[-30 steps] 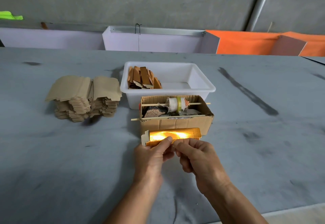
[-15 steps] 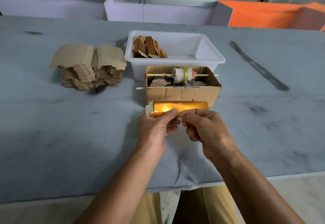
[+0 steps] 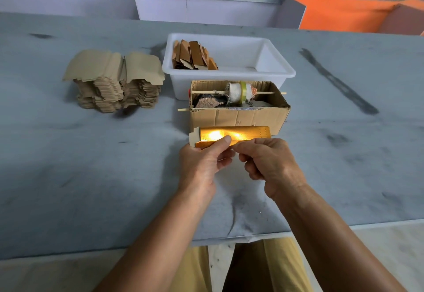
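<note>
Held just in front of cardboard box [image 3: 238, 117], mid table [image 3: 91, 177]: gold sleeve [image 3: 250, 132], long axis L-R along near edge. L hand [image 3: 202, 165] and R hand [image 3: 270, 163] pinching its lower edge, side by side; free right end nearer R hand.

Bare forearms [image 3: 165, 234], bare left hand [image 3: 202, 165] and right hand [image 3: 270, 163], mustard-yellow trousers [image 3: 197, 268] over both legs.
</note>
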A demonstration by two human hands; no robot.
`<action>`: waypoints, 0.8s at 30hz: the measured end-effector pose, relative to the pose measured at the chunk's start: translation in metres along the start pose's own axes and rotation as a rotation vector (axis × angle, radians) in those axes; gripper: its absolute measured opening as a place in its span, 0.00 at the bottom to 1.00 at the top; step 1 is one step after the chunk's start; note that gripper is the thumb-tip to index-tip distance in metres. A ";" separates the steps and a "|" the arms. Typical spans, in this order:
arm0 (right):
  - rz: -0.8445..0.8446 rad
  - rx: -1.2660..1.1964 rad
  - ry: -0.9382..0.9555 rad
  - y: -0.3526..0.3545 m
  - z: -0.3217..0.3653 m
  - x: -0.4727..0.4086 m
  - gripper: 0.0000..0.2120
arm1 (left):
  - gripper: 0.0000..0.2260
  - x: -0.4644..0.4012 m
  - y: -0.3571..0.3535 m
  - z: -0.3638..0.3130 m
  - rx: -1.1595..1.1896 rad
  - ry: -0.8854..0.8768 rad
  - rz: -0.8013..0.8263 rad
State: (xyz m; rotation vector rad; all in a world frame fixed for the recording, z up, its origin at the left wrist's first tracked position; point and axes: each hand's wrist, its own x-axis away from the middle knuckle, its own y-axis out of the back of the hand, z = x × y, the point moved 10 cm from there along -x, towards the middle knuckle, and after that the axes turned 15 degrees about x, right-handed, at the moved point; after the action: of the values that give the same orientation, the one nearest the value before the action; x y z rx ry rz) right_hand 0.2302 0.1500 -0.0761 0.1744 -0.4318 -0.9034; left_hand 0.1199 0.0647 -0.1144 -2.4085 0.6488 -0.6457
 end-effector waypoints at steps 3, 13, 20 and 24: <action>-0.021 0.034 -0.032 0.002 -0.001 -0.001 0.11 | 0.03 0.001 -0.002 0.000 0.012 -0.006 0.013; -0.037 0.097 -0.111 0.003 -0.004 -0.005 0.06 | 0.02 0.002 -0.004 0.003 0.027 -0.011 0.024; -0.041 0.105 -0.130 0.001 -0.005 -0.008 0.10 | 0.04 0.003 -0.002 0.004 0.014 -0.012 0.002; -0.031 0.117 -0.135 0.001 -0.006 -0.008 0.12 | 0.03 0.001 -0.001 0.006 0.003 -0.001 -0.011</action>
State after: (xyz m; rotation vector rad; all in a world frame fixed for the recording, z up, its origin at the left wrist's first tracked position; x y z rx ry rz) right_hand 0.2287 0.1567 -0.0836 0.2288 -0.6096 -0.9234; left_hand 0.1250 0.0673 -0.1177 -2.4108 0.6338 -0.6494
